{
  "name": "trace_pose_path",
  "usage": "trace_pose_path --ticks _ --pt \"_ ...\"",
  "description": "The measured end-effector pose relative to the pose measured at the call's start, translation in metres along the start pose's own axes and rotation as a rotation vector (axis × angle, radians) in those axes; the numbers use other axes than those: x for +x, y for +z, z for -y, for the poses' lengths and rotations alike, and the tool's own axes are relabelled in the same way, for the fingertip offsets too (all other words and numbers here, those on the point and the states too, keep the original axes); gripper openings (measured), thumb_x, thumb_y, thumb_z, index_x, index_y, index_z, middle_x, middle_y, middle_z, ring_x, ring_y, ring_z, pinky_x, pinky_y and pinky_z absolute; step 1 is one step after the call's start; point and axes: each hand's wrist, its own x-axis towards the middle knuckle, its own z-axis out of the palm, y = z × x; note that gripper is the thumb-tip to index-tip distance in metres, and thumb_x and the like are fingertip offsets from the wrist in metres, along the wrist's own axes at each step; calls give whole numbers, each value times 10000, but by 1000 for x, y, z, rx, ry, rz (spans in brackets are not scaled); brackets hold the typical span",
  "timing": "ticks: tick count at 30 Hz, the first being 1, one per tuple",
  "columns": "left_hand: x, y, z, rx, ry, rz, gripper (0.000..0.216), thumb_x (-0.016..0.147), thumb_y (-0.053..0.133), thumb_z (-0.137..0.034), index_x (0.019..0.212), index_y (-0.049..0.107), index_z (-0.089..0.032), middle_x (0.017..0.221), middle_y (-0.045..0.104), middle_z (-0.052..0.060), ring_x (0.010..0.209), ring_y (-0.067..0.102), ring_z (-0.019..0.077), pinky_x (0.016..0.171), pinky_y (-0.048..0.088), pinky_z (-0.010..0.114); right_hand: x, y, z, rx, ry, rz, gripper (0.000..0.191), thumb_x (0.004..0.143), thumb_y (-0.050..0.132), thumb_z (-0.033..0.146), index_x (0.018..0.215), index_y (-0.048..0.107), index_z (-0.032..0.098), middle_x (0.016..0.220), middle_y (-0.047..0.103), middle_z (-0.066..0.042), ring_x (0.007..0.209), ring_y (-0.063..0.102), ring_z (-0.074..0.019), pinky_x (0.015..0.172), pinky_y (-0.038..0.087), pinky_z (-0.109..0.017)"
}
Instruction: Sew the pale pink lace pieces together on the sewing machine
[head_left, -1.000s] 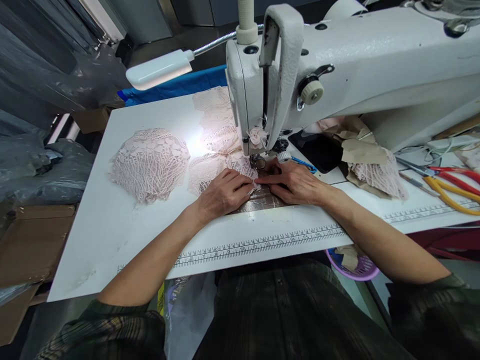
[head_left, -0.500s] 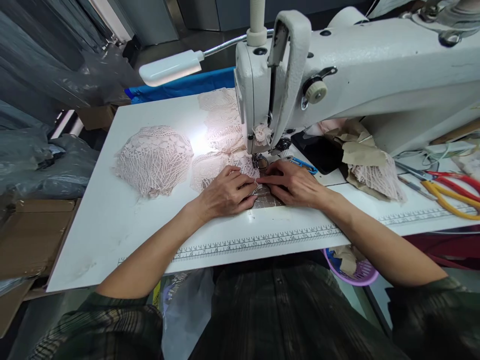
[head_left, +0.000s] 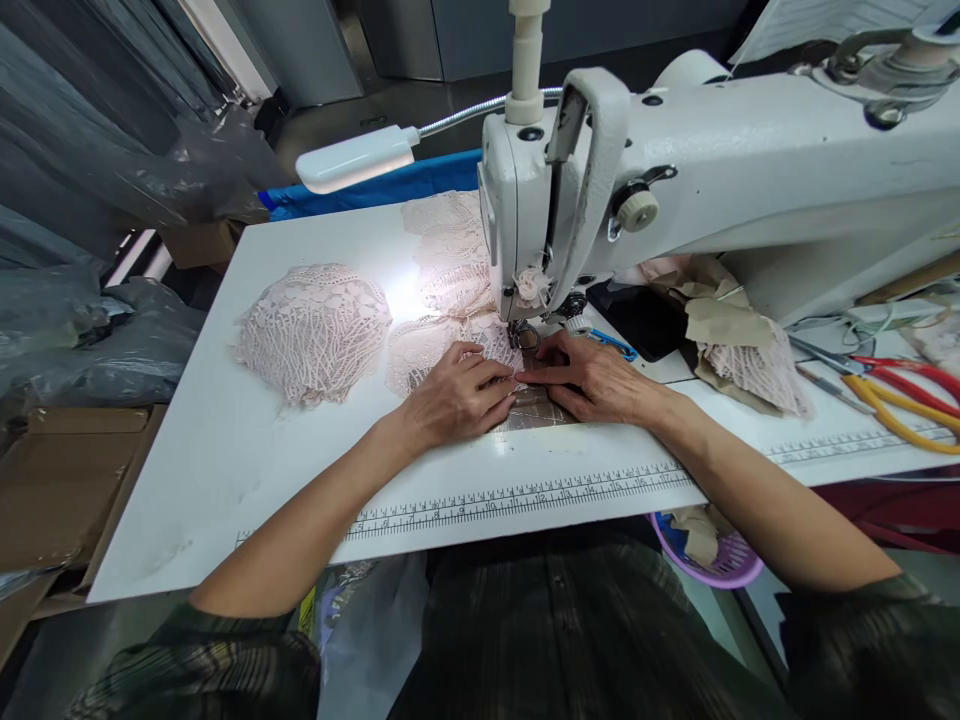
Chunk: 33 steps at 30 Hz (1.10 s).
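A white sewing machine (head_left: 675, 190) stands on a white table (head_left: 225, 470). Pale pink lace (head_left: 450, 300) runs under its presser foot (head_left: 525, 335). My left hand (head_left: 457, 395) lies on the lace just in front of the foot, fingers pressed together on the fabric. My right hand (head_left: 592, 380) rests beside it on the right, its fingertips meeting the left hand's at the lace edge. Both hands hold the lace flat on the machine bed.
A loose pile of pink lace (head_left: 315, 330) lies left of the needle under a white lamp (head_left: 356, 158). Brown paper and more lace (head_left: 739, 345) sit right of the machine, with red and yellow scissors (head_left: 900, 390) beyond. A purple basket (head_left: 712, 550) hangs under the table's edge.
The camera has tilted a little, so everything sits lower in the picture. Both hands stay at the presser foot, pressed on the lace, with barely any shift.
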Motion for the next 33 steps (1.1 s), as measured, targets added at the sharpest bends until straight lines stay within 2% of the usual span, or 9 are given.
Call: trace_pose_path --ticks 3,9,17,28,33 --pt "3 -2 -2 27 -24 -7 175 920 541 -240 953 700 -173 966 729 65 758 630 169 903 449 449 0 -1 3 -19 20 11 380 896 504 196 1213 693 284 1079 581 -112 947 551 -226 796 487 -366" --pt "8 -2 6 -1 43 30 180 902 548 -249 904 700 -153 904 730 64 761 620 181 835 443 411 1 -1 6 -41 56 23 398 898 498 189 1250 668 261 1098 583 -110 933 545 -217 820 475 -362" --pt "3 -1 9 -4 5 37 238 907 548 -290 1038 693 -156 1053 725 82 824 637 196 893 457 424 3 -1 10 -70 119 59 391 920 490 211 1276 646 255 1108 572 -111 880 549 -204 787 469 -334" --pt "3 -2 10 -12 -89 97 293 929 517 -320 1101 672 -139 1118 697 108 947 656 232 992 443 472 16 -3 23 -259 231 127 408 959 446 293 1326 604 212 1110 592 -151 733 544 -194 642 424 -308" --pt "2 -1 14 -17 -92 118 352 942 507 -357 1135 655 -103 1204 661 143 1002 656 257 1008 440 487 12 -1 21 -293 217 149 424 981 396 308 1353 576 215 1110 594 -165 781 566 -225 644 430 -318"
